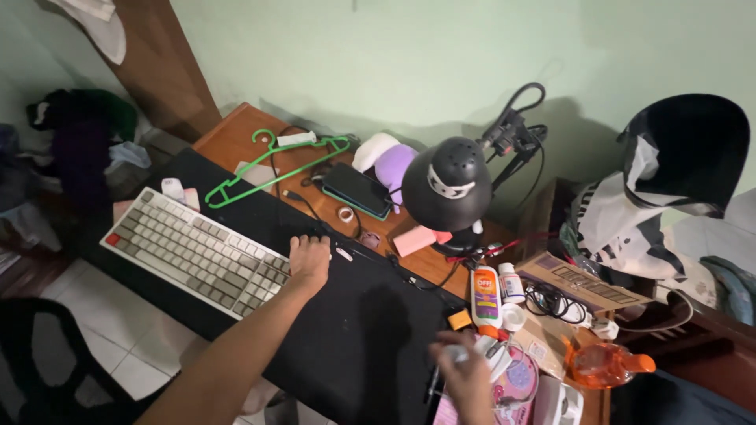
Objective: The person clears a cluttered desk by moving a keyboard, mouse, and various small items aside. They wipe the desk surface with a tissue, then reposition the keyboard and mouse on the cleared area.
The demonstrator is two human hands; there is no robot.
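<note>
The left hand point(308, 260) lies flat and open on the mat point(346, 330), arm outstretched, beside the keyboard point(197, 250). Near the desk's front edge, the right hand point(466, 378) grasps a small white thing point(457, 354).

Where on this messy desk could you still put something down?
The black desk mat lies bare between the keyboard, left hand and right hand. Around the lamp and spray bottle it's crowded.

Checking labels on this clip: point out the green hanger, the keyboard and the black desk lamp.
green hanger point(272, 164): head view, on its long lower bar.
keyboard point(197, 250): head view, middle of the key field.
black desk lamp point(447, 185): head view, on the round shade's top.
</note>
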